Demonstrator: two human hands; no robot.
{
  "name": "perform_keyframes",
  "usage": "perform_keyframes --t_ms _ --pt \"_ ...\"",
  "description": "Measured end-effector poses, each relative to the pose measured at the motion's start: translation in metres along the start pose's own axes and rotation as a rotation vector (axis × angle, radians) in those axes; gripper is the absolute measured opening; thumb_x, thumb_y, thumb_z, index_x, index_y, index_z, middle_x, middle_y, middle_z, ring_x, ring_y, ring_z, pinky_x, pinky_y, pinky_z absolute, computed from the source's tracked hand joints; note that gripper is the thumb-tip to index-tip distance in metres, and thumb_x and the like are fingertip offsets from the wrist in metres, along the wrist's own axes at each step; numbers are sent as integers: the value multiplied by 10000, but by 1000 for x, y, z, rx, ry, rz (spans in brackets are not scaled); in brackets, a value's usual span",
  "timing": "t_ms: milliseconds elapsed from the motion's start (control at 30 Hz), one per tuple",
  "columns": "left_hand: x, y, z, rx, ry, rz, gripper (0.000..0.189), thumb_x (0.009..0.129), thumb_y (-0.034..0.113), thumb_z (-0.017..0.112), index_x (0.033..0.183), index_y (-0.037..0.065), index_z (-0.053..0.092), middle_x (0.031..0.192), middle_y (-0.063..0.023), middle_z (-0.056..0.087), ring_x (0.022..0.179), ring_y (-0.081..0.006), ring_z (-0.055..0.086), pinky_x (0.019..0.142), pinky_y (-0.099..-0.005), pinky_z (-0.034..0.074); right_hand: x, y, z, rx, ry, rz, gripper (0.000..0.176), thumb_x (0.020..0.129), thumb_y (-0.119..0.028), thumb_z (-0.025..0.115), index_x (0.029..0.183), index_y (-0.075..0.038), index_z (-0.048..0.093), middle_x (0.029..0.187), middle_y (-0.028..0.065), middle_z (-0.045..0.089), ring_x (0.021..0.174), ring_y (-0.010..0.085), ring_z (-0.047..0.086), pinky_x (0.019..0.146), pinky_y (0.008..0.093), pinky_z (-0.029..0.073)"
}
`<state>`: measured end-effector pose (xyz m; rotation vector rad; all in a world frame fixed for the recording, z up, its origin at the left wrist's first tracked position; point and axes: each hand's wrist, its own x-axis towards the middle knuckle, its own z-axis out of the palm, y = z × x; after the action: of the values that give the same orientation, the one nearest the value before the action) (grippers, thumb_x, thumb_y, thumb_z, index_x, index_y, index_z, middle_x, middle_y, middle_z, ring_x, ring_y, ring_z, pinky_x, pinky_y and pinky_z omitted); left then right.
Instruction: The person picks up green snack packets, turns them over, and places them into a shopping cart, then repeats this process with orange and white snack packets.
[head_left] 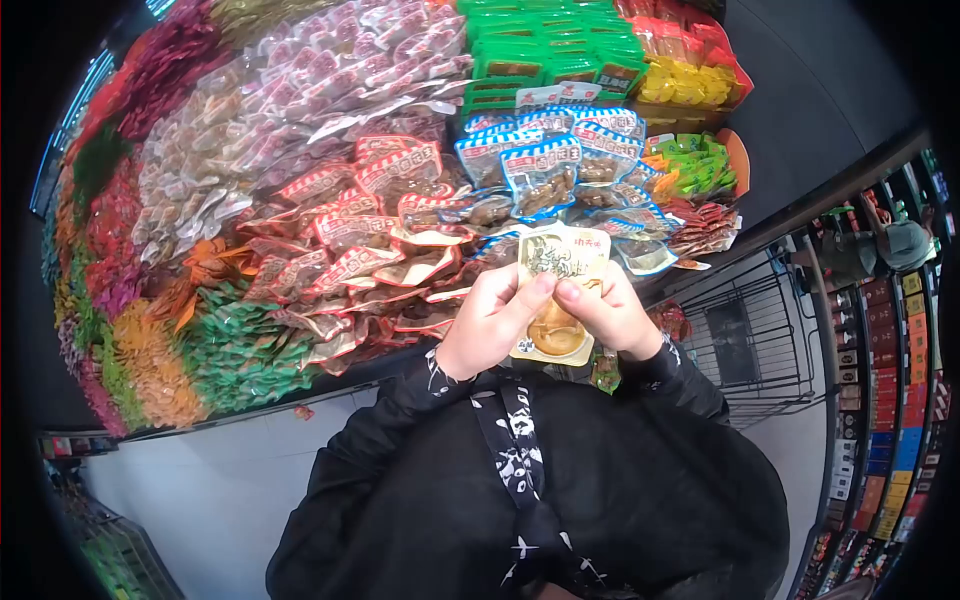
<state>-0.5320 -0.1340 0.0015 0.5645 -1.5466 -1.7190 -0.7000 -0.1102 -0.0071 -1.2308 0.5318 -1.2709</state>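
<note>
A cream and yellow snack packet (556, 338) is held upright in front of my chest, with dark brush-style characters on its upper half and a round golden-brown picture below. My left hand (494, 318) grips its left edge, thumb pressed on the front. On the other edge my right hand (622, 314) holds it the same way, the two thumbs nearly meeting. The fingers behind the packet are hidden. Just beyond lie blue-and-white striped snack bags (540, 172), and to their left red-edged snack bags (375, 235).
Green packets (550, 45) and yellow packets (686, 82) fill the back of the display. Small green-wrapped pieces (245, 340) lie at its front left. A wire cart (750, 345) stands to the right, before shelves of boxes (885, 350). Another person (890, 245) is near those shelves.
</note>
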Motion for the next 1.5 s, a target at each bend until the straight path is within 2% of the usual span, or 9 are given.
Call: perform_keyframes --t_ms 300,433,533,767,933,1100,1200,1300,1500 --pt "-37 8 -32 -81 153 124 212 945 121 476 1033 -46 573 937 -44 617 835 -66 544 734 -226 448 29 6 55 -960 32 -503 238 786 -122 606 987 4 626 795 129 646 620 299 632 556 336 506" --pt "-48 22 -21 -71 94 279 271 940 173 482 1056 -58 564 945 -63 632 854 -111 569 766 -253 448 13 3 82 -183 71 -220 266 844 -118 581 1054 45 590 941 98 658 827 135 613 734 277 482" --pt "-51 45 -13 354 157 444 261 933 185 499 1029 -43 583 882 -120 640 779 -173 607 713 -285 460 9 -7 88 -103 88 -229 234 854 -115 583 1033 36 602 902 59 656 804 100 586 722 268 474" --pt "-42 77 -13 500 57 430 244 928 166 506 1032 -43 579 850 -132 622 743 -179 602 666 -281 456 26 -25 74 -652 53 -674 206 818 -104 603 986 15 620 813 113 649 708 243 637 662 322 489" --pt "-42 106 -7 770 187 345 222 836 122 618 993 -33 599 783 -157 640 655 -272 633 582 -342 474 47 -39 60 -797 -8 -568 189 824 -135 573 947 -11 645 923 153 655 825 304 642 737 350 500" --pt "-35 119 -16 837 200 339 215 843 129 612 1002 -14 606 763 -159 645 672 -283 649 607 -338 488 76 -89 57 -842 -297 -465 187 793 -178 657 869 -7 649 703 116 607 593 249 575 550 328 435" --pt "-32 126 -22 800 136 245 213 851 124 606 1022 -3 610 794 -164 662 724 -243 672 628 -329 494 93 -96 60 -710 -409 -435 136 781 -133 670 820 -5 646 626 106 590 522 234 558 491 317 402" --pt "-26 130 -29 800 148 191 223 852 136 617 1024 -6 606 827 -126 674 756 -178 664 663 -303 499 109 -91 54 -970 -402 -793 112 769 -103 661 815 -3 644 599 122 575 520 263 564 470 336 409" --pt "0 162 -29 534 27 14 252 875 196 619 1032 0 605 892 -46 647 807 -74 584 704 -253 487 131 -116 56 -763 -395 -731 113 819 -107 622 763 -8 620 562 102 548 460 202 533 445 307 396"
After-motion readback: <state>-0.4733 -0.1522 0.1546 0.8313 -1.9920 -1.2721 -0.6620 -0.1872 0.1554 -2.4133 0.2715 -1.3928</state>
